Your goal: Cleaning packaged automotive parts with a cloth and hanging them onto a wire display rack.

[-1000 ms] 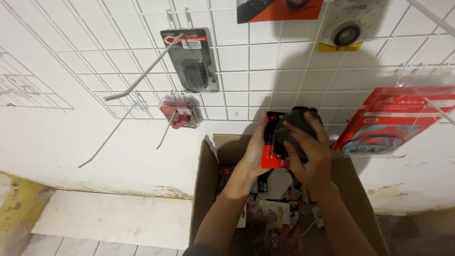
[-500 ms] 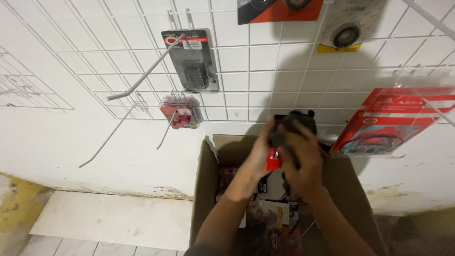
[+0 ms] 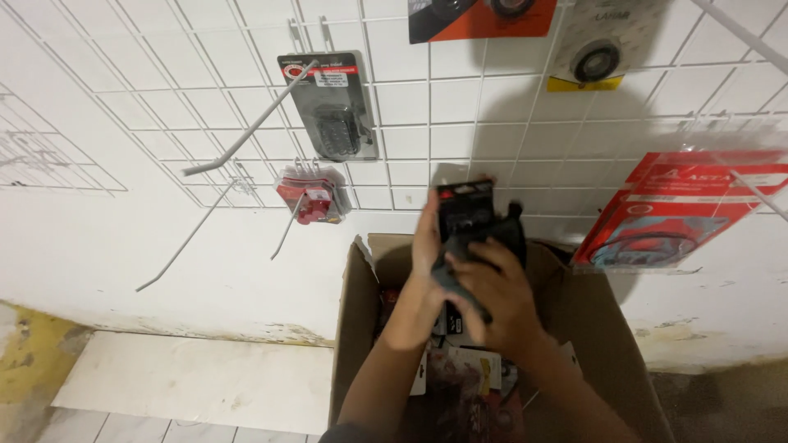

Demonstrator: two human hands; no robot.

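pack: you've got a dark carded pack [image 3: 466,215] up in both hands, above the open box [image 3: 355,328] and just below the wire grid [image 3: 410,107]. It's blurred, so what's on the card is anyone's guess.
left hand: your left hand [image 3: 427,246] sits along the pack's left edge, fingers pressed flat and together on it as far as I can see.
right hand: your right hand [image 3: 492,291] wraps the lower front, fingers curled over the dark bulge. Whether the thumb clamps behind the card I can't tell.
slip risk: the hold looks like edge-and-front only, so if you shift one hand the pack could drop back into the box onto the other packs [image 3: 468,377] (no big deal, but you'd be fishing again).
snag risk: bare hooks [image 3: 246,131] stick out to the left, well apart from your hands. Swing wide that way and a sleeve or the card could catch.
neighbours: the red flat pack [image 3: 673,213] hangs near on the right and could get knocked loose by an elbow.
hidden: the pack's hang hole, its back and most of the box contents are covered by your arms. The top items on the grid are cut off by the frame.
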